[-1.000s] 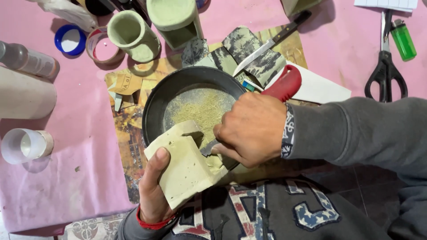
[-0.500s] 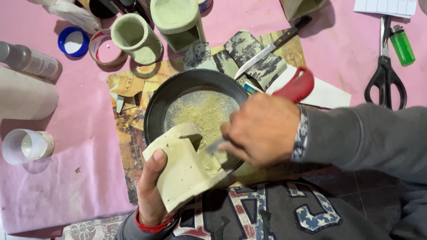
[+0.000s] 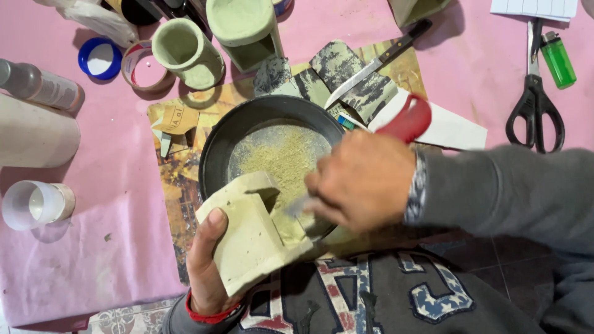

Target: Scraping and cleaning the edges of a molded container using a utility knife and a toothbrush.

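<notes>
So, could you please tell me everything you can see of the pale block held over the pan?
The pale block is a chunky, cream-green slab that looks like foam or soft stone, with a square notch cut into its upper edge. It is tilted, its top over the rim of the dark pan. The left hand grips it from below, thumb on its face. The right hand works a small blurred tool at the notch. Greenish powder lies in the pan.

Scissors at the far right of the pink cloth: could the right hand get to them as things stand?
Probably yes. The scissors lie uncovered on the pink cloth, just beyond the right hand's own forearm, nothing between. But that hand grips a small tool against the pale block, so it isn't free.
</notes>
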